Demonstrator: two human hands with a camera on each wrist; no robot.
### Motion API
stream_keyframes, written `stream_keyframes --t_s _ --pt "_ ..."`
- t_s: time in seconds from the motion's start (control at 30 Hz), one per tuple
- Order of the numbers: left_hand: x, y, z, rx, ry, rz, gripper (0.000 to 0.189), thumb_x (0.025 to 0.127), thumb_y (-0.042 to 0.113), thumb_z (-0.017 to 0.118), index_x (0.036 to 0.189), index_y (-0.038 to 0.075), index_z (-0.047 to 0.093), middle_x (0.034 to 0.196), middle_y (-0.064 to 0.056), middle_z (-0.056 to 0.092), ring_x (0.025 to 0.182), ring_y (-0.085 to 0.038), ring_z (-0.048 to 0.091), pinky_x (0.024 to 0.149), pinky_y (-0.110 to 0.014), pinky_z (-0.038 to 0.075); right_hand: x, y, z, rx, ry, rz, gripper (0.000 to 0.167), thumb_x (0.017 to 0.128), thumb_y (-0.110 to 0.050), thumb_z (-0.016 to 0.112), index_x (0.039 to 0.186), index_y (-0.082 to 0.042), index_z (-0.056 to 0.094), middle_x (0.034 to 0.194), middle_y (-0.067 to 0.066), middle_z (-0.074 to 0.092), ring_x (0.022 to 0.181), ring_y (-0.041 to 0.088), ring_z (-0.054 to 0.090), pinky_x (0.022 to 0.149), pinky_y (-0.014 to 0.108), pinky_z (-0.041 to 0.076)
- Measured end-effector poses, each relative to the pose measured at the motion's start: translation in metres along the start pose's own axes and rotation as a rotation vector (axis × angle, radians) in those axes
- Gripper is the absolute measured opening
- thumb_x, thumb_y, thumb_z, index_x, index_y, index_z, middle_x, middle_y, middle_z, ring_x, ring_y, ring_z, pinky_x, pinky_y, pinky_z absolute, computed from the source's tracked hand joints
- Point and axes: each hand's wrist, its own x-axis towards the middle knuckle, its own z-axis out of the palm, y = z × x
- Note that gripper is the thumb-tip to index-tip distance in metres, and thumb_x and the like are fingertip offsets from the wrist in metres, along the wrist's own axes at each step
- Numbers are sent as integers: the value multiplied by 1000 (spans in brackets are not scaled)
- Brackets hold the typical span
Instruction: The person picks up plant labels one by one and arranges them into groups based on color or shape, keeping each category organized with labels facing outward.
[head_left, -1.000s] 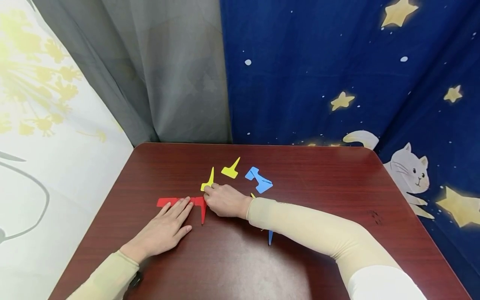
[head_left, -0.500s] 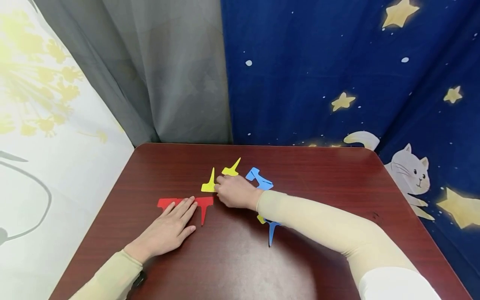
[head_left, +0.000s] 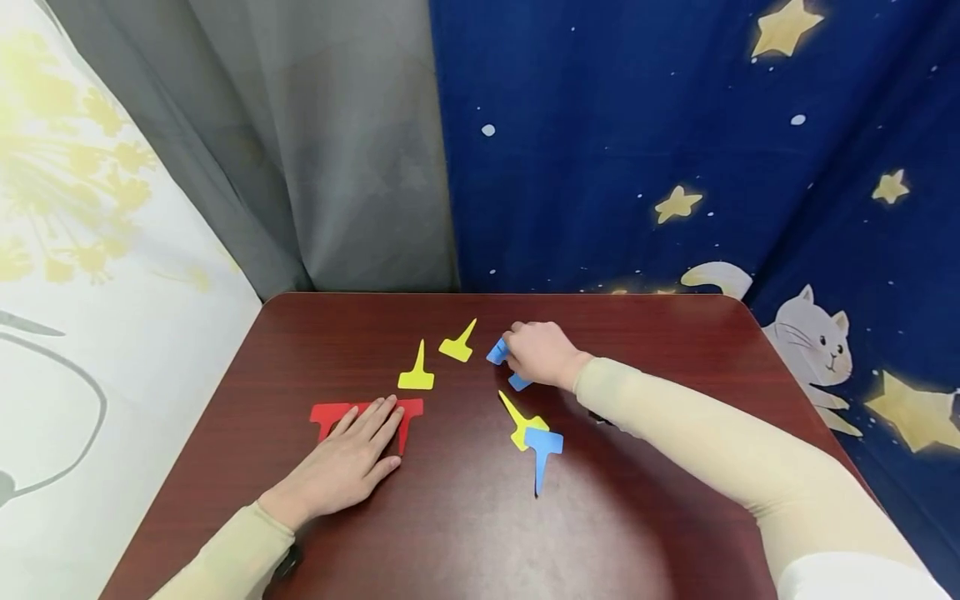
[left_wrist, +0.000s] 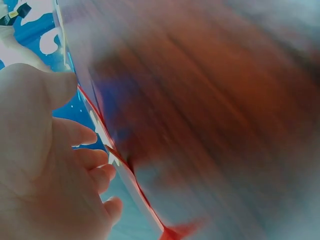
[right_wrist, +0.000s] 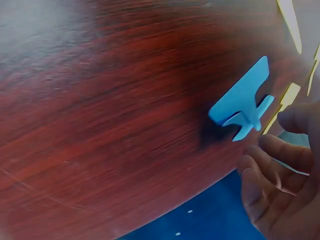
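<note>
In the head view, a row of red T-shaped plant labels (head_left: 327, 412) lies at the left, heads in line. My left hand (head_left: 341, 471) rests over them with straight fingers, hiding the middle of the row. At the back, my right hand (head_left: 543, 352) is over two overlapping blue plant labels (head_left: 497, 352), partly covering them. The right wrist view shows these blue labels (right_wrist: 245, 95) crossed on the table, just off the fingertips (right_wrist: 270, 142), which are loosely bent with nothing between them. Two yellow plant labels (head_left: 417, 377) (head_left: 457, 347) lie between the hands.
Nearer the front, another blue label (head_left: 543, 442) overlaps a yellow label (head_left: 521, 423). All lie on a dark red-brown wooden table (head_left: 637, 325). Behind it hang a grey curtain (head_left: 367, 150) and a blue starry curtain (head_left: 600, 167).
My right hand has left the yellow label at the red row and moved right and back to the blue labels. That yellow label now lies uncovered. The left hand stays on the red labels.
</note>
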Motion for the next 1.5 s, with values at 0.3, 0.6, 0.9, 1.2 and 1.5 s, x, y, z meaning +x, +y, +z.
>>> stream_keyframes --t_s 0.3,0.6,0.9,1.2,1.5 --pt "8 3 0 0 -23 -10 74 99 45 60 156 4 36 163 -16 28 149 -35 26 117 -60 22 0 -2 11 39 -58 68 25 93 -33 69 103 -11 73 83 2 60 61 13 54 52 31 51" --pt "9 4 5 11 -45 -4 77 98 47 60 156 3 35 163 -16 27 150 -34 25 117 -59 22 4 -9 22 74 1 150 25 93 -32 68 76 -16 60 66 -1 49 49 13 48 44 28 46" --pt "11 5 2 -4 -63 -31 81 98 49 60 156 0 32 163 -17 26 150 -35 25 118 -58 21 6 -7 22 158 13 206 27 92 -15 63 66 -17 56 58 0 48 47 14 49 43 27 45" --pt "10 4 2 1 -77 -43 82 98 51 58 157 1 31 164 -16 26 149 -34 25 118 -57 21 7 -5 22 186 43 209 28 86 -13 65 61 -17 54 52 -1 44 45 15 46 42 27 43" --pt "8 1 3 3 -89 -46 82 99 54 55 157 1 31 164 -15 25 150 -32 24 119 -56 19 10 2 10 155 91 202 26 89 -17 61 64 -17 52 53 -2 44 44 15 43 40 29 41"
